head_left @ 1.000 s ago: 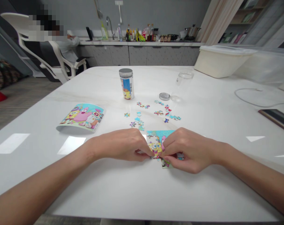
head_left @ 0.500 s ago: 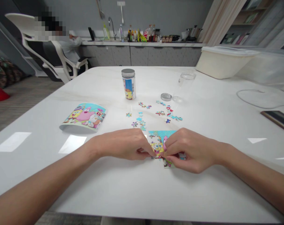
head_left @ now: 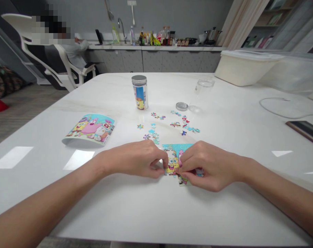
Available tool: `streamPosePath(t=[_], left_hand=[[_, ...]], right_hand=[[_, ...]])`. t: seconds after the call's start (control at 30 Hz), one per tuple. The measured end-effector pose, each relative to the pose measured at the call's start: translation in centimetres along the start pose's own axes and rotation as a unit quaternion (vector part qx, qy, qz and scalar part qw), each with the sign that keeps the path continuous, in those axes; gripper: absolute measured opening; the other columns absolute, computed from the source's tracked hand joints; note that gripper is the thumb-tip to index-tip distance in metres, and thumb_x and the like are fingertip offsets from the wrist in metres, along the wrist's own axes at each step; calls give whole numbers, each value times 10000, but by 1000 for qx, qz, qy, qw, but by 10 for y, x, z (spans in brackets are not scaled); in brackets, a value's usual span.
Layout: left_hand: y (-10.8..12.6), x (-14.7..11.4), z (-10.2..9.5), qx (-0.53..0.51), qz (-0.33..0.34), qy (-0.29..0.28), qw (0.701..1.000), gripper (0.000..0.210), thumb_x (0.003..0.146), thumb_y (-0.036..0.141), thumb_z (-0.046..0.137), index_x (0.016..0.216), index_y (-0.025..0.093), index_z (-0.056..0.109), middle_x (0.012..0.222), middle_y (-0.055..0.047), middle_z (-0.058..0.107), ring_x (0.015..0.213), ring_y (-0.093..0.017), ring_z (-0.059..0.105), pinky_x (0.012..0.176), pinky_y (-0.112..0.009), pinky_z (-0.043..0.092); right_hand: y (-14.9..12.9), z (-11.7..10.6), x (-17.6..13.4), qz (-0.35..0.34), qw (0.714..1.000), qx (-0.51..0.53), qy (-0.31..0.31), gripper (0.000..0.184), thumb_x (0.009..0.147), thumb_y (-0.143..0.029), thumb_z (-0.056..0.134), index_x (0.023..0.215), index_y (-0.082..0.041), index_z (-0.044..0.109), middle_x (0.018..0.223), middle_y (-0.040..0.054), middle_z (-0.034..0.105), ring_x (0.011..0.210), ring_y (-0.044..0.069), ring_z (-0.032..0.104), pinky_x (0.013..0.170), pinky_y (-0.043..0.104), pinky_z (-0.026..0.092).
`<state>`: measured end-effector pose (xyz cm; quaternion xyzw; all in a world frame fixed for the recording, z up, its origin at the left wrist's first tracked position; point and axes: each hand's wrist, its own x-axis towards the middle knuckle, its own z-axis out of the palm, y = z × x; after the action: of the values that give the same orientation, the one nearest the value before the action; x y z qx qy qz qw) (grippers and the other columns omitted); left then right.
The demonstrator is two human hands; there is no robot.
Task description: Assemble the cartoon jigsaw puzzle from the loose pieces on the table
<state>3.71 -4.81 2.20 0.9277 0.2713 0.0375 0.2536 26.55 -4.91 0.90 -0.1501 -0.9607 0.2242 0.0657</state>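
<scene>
A partly assembled jigsaw puzzle (head_left: 172, 166) with a yellow cartoon sponge and a pink figure lies flat on the white table, with a gap in its upper left part. At its left edge, my left hand (head_left: 143, 160) has thumb and index finger bent close together against the border pieces. My right hand (head_left: 206, 167) covers the right part of the puzzle, its fingertips pinched together and pressed on it near the yellow figure. Whether a loose piece sits under those fingertips is hidden. Loose puzzle pieces (head_left: 193, 130) are scattered just beyond the puzzle.
A curved picture sheet (head_left: 90, 129) lies to the left. Behind the pieces stand a lidded jar (head_left: 140, 93), a metal lid (head_left: 181, 106) and a clear jar (head_left: 204, 91). To the right are a phone (head_left: 306, 132), a cable and plastic bins (head_left: 245, 69). A person sits far left.
My left index finger has drawn back leftward from the yellow figure to the puzzle's left edge, uncovering more of it. My right hand stays pinched in nearly the same spot. The view shifts slightly.
</scene>
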Motion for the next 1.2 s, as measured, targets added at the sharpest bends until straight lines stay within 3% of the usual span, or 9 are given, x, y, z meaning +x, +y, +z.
streamPosePath(t=[0.2,0.5,0.7,0.93,1.2], left_hand=[[-2,-1,5,-4,17,27,999,218,701,85,608,876,190,683,519,88,540,445,-67,454,488,-168,327],[-2,0,4,17,8,21,1000,239,711,83,612,899,199,701,515,79,543,450,-75,466,471,-174,314],[-3,0,1,28,22,28,999,218,728,96,638,911,193,706,515,75,548,446,-72,458,457,-175,296],[-5,-1,-1,43,100,0,994,267,819,88,555,958,230,734,557,37,604,453,-80,456,482,-197,315],[-5,-1,-3,31,105,-21,994,265,831,71,547,944,215,739,577,25,619,474,-86,471,482,-210,316]], right_hand=[[-1,-1,0,-3,1000,-1,2,212,839,-126,447,741,-172,630,561,-13,528,497,105,389,526,257,268],[-2,-1,0,15,1000,7,-2,166,760,-102,473,628,-170,547,534,-28,475,505,95,368,525,247,265],[-2,-1,0,5,1000,5,-2,197,823,-122,448,718,-172,607,561,-11,521,513,107,405,535,254,277],[-2,-2,1,0,1000,2,-2,205,837,-126,444,751,-172,625,575,-8,537,511,108,407,527,259,273],[-2,-2,1,7,1000,3,-11,170,774,-107,455,650,-176,548,555,-22,495,512,102,379,526,254,280]])
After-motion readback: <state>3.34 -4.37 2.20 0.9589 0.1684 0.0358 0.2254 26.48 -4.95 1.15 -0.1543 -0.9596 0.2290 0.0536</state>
